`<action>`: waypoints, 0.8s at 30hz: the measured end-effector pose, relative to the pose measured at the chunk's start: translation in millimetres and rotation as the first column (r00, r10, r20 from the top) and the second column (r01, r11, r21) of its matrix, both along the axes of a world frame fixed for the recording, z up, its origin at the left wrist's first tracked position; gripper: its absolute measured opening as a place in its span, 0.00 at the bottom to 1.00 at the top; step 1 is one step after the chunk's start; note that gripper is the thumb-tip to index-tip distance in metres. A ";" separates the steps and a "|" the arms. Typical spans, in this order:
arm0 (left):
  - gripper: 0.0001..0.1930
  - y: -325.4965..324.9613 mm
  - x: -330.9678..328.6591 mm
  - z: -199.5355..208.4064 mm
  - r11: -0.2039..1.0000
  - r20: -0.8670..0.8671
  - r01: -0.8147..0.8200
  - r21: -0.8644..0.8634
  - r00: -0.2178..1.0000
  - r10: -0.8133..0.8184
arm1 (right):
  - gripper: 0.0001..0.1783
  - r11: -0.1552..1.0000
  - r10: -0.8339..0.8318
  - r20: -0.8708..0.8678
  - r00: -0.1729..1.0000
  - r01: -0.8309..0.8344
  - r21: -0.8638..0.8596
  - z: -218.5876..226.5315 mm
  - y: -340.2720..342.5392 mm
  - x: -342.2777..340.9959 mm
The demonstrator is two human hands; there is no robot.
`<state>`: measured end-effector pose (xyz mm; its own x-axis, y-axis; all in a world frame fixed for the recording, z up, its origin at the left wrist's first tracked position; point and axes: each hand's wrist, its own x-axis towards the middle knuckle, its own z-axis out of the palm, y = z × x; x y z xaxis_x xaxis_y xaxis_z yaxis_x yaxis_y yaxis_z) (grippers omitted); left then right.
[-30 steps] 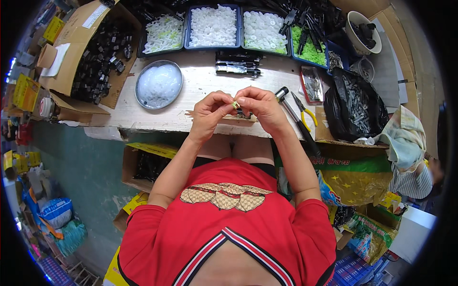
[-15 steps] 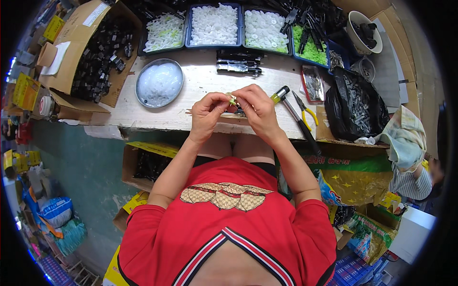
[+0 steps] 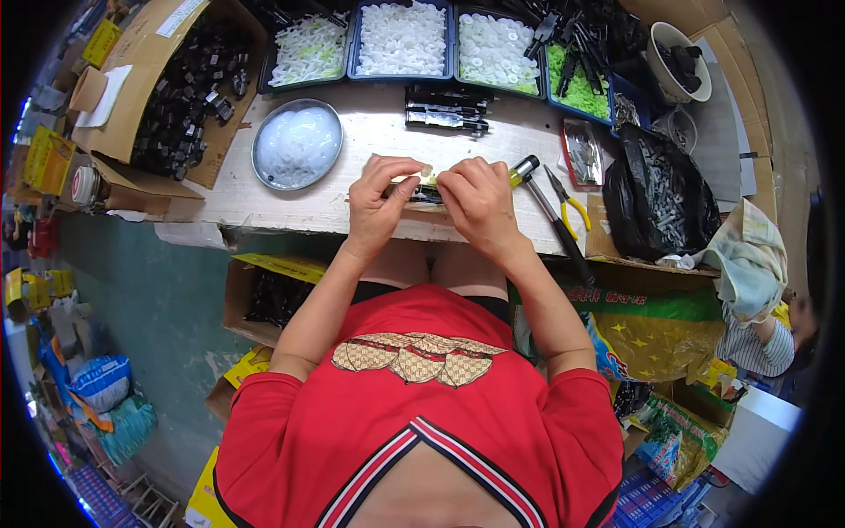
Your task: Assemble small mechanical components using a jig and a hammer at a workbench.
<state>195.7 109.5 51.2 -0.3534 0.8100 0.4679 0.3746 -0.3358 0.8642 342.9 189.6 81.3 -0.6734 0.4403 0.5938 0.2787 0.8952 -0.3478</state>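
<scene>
Close to the table's front edge, my left hand (image 3: 380,204) and my right hand (image 3: 480,201) are closed, facing each other over a slim black plastic part (image 3: 403,191). My left fingers and thumb curl round its left end. The right fingertips press together at its right end. A small pale green piece (image 3: 429,180) shows between the hands, partly hidden by fingers. Just right of my right hand lies a hammer (image 3: 563,231) with a black grip, beside yellow-handled pliers (image 3: 572,204). Several similar black parts (image 3: 446,121) lie stacked beyond my hands.
A round dish (image 3: 297,145) of whitish translucent material stands left. Trays of white pieces (image 3: 402,41) and green pieces (image 3: 581,88) line the back. A cardboard box (image 3: 132,106) holds black parts. A black bag (image 3: 673,194) of metal pieces and a small red-edged packet (image 3: 582,154) sit right.
Both hands have lowered from holding the small pale green piece up together to the black part at the table edge. They are slightly farther apart, and the view has shifted a little.
</scene>
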 end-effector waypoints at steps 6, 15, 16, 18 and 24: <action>0.05 -7.1 -5.8 -14.4 0.988 -0.309 -0.121 -0.094 0.947 0.086 | 0.03 0.998 0.055 0.227 0.972 -0.063 0.031 -16.4 4.1 -2.0; 0.05 -6.3 -2.8 -27.4 0.987 -0.343 -0.073 -0.141 0.939 0.020 | 0.03 0.988 0.154 0.495 0.855 -0.147 -0.054 -2.8 9.7 -10.4; 0.05 -6.0 -2.8 -27.4 0.987 -0.340 -0.074 -0.142 0.940 0.022 | 0.03 0.987 0.159 0.510 0.845 -0.154 -0.053 -1.0 10.2 -11.1; 0.05 -5.4 -2.3 -27.4 0.990 -0.350 -0.067 -0.124 0.937 0.020 | 0.04 0.985 0.167 0.526 0.834 -0.164 -0.054 -0.7 10.3 -13.8; 0.05 -5.8 -2.1 -27.0 0.991 -0.336 -0.057 -0.118 0.942 0.014 | 0.05 0.987 0.149 0.588 0.795 -0.160 -0.034 -2.4 8.2 -23.4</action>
<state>193.6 103.6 24.1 -0.2240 0.8592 0.4599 0.6580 -0.2147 0.7217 319.5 197.8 78.9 -0.9532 0.2942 0.0689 0.2819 0.9480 -0.1479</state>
